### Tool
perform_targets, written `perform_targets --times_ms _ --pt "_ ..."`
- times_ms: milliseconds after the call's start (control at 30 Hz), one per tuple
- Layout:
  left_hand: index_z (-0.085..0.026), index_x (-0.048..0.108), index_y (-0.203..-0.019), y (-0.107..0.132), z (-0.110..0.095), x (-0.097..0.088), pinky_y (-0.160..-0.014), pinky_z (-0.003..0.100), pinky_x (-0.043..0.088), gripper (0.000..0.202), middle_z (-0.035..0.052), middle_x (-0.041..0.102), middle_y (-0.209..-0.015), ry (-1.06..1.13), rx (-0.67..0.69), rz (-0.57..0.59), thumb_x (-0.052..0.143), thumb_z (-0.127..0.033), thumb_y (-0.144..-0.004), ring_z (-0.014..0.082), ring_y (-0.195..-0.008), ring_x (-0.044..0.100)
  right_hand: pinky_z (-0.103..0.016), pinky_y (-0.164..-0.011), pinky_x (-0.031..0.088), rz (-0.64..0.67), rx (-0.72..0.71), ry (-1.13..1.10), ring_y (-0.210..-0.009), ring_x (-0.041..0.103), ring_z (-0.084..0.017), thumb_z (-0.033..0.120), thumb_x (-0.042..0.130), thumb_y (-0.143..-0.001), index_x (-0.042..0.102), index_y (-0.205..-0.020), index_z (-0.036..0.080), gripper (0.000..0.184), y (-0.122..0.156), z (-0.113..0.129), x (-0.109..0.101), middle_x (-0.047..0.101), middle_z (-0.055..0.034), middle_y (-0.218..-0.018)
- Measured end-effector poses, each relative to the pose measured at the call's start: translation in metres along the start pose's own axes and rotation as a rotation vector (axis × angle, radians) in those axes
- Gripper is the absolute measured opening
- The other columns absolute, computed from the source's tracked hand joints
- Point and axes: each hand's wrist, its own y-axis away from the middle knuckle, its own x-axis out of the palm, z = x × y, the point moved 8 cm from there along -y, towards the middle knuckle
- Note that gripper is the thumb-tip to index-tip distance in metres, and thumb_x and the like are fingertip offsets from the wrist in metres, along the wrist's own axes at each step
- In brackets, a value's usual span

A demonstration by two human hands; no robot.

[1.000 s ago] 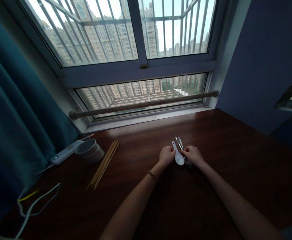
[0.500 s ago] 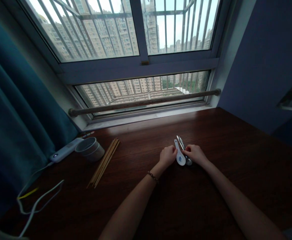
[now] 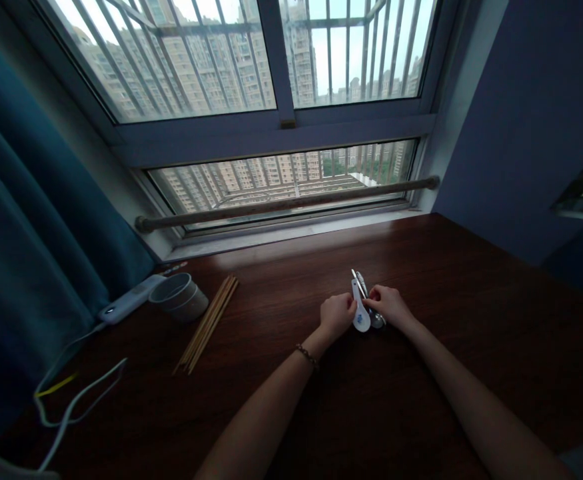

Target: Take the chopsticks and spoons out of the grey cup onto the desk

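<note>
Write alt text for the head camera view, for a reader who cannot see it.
Two bare hands meet over a white ceramic spoon and metal spoons on a dark wooden table: left hand, right hand. Farther left lie chopsticks, stacked bowls and a power strip, below a barred window.

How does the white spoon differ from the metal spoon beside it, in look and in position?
The white spoon is pale and matt, with a small blue mark in its bowl; the metal spoon is grey and shiny. The white spoon has a broad handle, the metal spoon a thinner one. The white spoon lies by the left hand, the metal spoon by the right hand. Both lie side by side on the dark wooden table, handles pointing toward the window.
</note>
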Motion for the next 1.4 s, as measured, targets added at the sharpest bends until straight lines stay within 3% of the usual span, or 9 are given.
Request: perform_targets --times_ms 633,1100,1233,1400 --pt "-0.013 0.057 -0.089 0.005 0.001 -0.004 -0.070 0.033 0.044 0.032 0.0058 0.060 -0.081 -0.056 -0.098 -0.095 0.036 -0.037 -0.091 0.0161 -0.074 0.057 -0.023 -0.058 0.034 -0.093 0.006 0.040 -0.063 0.053 -0.014 0.028 0.068 -0.075 0.059 -0.072 0.017 0.015 0.003 -0.001 -0.009 0.058 0.0005 -0.068" --pt "-0.012 0.056 -0.090 0.005 -0.003 -0.012 -0.068 0.031 0.045 0.033 0.0052 0.060 -0.079 -0.052 -0.045 -0.099 0.035 -0.037 -0.092 0.0149 -0.072 0.058 -0.026 -0.056 0.030 -0.137 -0.014 0.066 -0.065 0.051 -0.016 0.031 0.064 -0.078 0.056 -0.072 0.017 0.017 0.007 0.006 -0.015 0.055 -0.0006 -0.070" --pt "-0.011 0.056 -0.088 0.002 0.000 -0.030 -0.065 0.029 0.044 0.034 0.0045 0.059 -0.077 -0.049 -0.016 -0.087 0.039 -0.040 -0.091 0.0135 -0.068 0.056 -0.028 -0.060 0.028 -0.206 -0.053 0.038 -0.067 0.048 -0.017 0.029 0.059 -0.082 0.052 -0.076 0.016 0.016 0.014 0.016 -0.026 0.052 -0.0020 -0.074" --pt "-0.012 0.058 -0.080 0.007 0.024 -0.084 -0.060 0.025 0.040 0.031 0.0033 0.060 -0.074 -0.066 -0.023 -0.086 0.048 -0.041 -0.085 0.0123 -0.063 0.054 -0.031 -0.068 0.026 -0.211 -0.160 -0.092 -0.073 0.044 -0.019 0.029 0.051 -0.085 0.051 -0.082 0.016 0.013 0.030 0.044 -0.036 0.049 -0.0041 -0.081"
